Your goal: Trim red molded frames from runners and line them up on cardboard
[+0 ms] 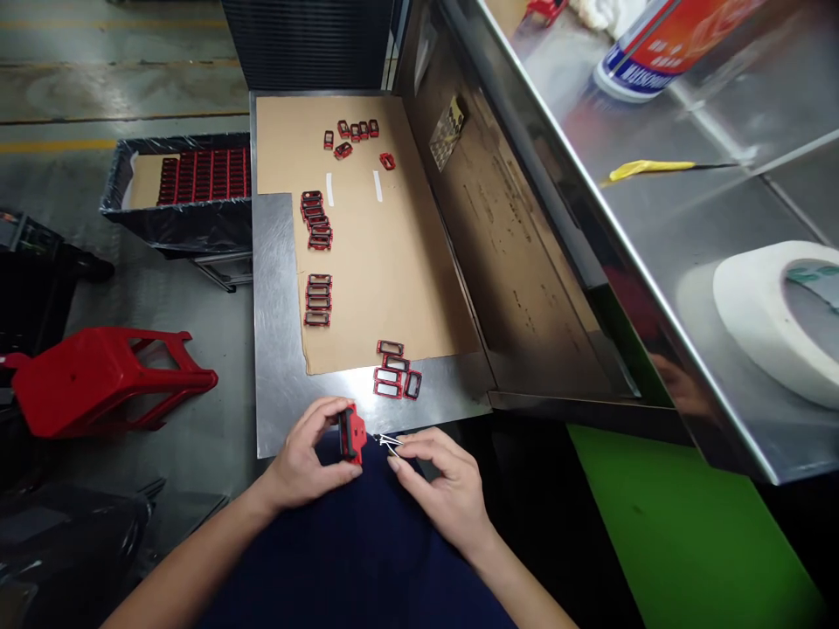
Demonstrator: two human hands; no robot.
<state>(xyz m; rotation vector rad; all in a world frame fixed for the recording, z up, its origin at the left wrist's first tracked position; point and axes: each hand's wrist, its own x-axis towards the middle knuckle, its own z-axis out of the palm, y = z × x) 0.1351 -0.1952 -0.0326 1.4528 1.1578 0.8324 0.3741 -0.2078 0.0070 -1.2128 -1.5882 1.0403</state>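
Note:
My left hand is closed around a small red and black frame part, held on edge just off the near edge of the steel table. My right hand pinches a thin pale wire-like piece whose tip points at the red part. Both hands hover over my dark blue lap. Just beyond them lie several more red frames on the table's edge.
A cardboard sheet on the table carries rows of red frames and loose ones at the far end. A black-lined bin of red parts stands left, a tipped red stool nearer. A steel shelf at the right holds a tape roll and spray can.

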